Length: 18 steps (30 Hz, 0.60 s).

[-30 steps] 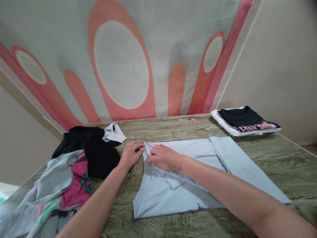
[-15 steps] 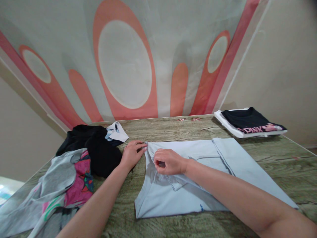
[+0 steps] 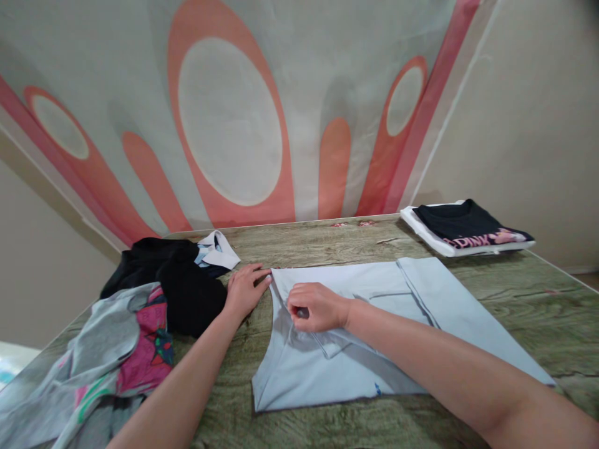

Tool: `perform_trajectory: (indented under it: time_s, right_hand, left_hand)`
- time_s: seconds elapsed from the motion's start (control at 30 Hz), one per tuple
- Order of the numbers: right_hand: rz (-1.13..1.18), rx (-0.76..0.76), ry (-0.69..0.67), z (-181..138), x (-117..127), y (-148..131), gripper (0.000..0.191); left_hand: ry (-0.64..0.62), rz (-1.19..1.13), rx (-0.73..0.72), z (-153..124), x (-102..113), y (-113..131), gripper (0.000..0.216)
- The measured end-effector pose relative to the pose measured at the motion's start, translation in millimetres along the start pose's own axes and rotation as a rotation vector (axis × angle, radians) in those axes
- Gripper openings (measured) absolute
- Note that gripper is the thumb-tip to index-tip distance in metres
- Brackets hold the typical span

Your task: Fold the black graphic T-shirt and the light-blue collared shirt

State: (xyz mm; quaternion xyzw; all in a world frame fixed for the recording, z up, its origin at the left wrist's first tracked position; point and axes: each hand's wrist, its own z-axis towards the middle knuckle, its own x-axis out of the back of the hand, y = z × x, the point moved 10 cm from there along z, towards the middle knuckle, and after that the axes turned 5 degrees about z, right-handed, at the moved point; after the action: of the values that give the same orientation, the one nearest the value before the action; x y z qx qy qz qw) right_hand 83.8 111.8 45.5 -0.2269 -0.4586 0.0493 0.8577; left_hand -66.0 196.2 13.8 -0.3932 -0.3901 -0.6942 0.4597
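A light blue garment (image 3: 374,349) lies partly folded on the wood-grain table (image 3: 318,246). My right hand (image 3: 314,307) rests on its left part, fingers curled in a pinch on a fold of the blue fabric. My left hand (image 3: 246,290) lies flat on the table with fingers stretched out, fingertips at the garment's upper left corner. Both forearms reach in from the bottom edge.
A heap of unfolded clothes sits at the left: black pieces (image 3: 180,280), a white collar (image 3: 216,251), a grey and pink garment (image 3: 116,349). A folded stack with a black printed shirt (image 3: 463,227) lies at the far right. A patterned wall rises behind the table.
My right hand has gone from lying flat on the blue fabric to a curled pinch on a fold. My left hand has flattened beside the garment's corner.
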Motion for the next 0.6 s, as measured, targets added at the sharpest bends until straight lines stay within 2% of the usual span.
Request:
perform_trajectory:
  time_s: [0.2, 0.3, 0.37, 0.47, 0.53, 0.6]
  right_hand:
    - [-0.06, 0.044, -0.025, 0.2, -0.9, -5.5, 0.008]
    - [-0.074, 0.071, -0.036, 0.9, -2.9, -9.3, 0.006]
    - [-0.067, 0.074, -0.022, 1.9, -1.7, -10.3, 0.005]
    - [-0.073, -0.017, 0.115, 2.1, 13.5, 1.4, 0.01]
    - [-0.088, -0.13, 0.249, -2.1, 28.2, 18.4, 0.015]
    - [-0.103, -0.24, 0.319, -7.9, 35.1, 37.3, 0.021]
  left_hand:
    - [0.078, -0.013, 0.035, -0.7, 12.0, 0.8, 0.03]
    - [0.067, -0.043, -0.075, -1.8, 19.0, 25.3, 0.037]
    - [-0.03, -0.059, -0.222, -5.6, 14.6, 51.6, 0.041]
    - [-0.198, -0.04, -0.348, -15.1, 1.8, 76.0, 0.042]
    - [-0.243, -0.02, -0.343, -17.8, -2.6, 77.1, 0.041]
    - [-0.241, -0.011, -0.317, -17.4, -3.5, 72.5, 0.041]
